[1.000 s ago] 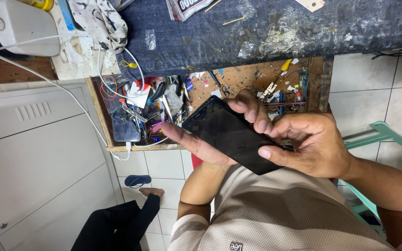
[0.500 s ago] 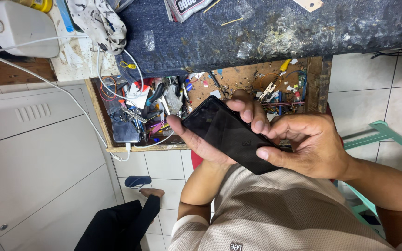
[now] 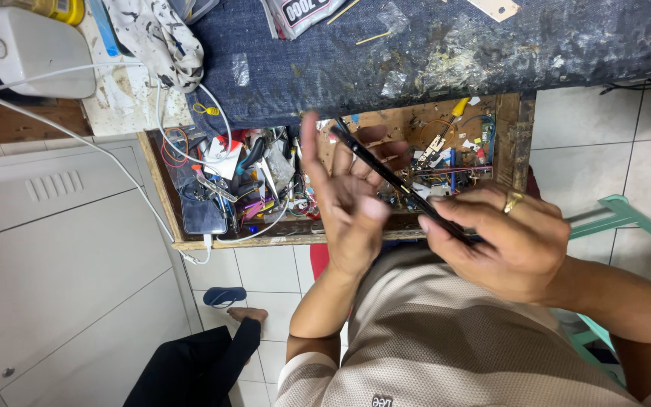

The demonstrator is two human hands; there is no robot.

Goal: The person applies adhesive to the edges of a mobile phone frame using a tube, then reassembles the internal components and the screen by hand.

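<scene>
A dark cloth-covered workbench [image 3: 431, 53] fills the top of the view, and everything else sits below it. Just under its edge an open wooden drawer [image 3: 525, 143] is packed with wires and small tools. In front of the drawer the right hand [image 3: 510, 241] is closed around the lower end of a thin black phone [image 3: 389, 175], which is turned edge-on and tilted. The left hand [image 3: 344, 200] is spread open, fingers loosely touching the phone's upper part.
</scene>
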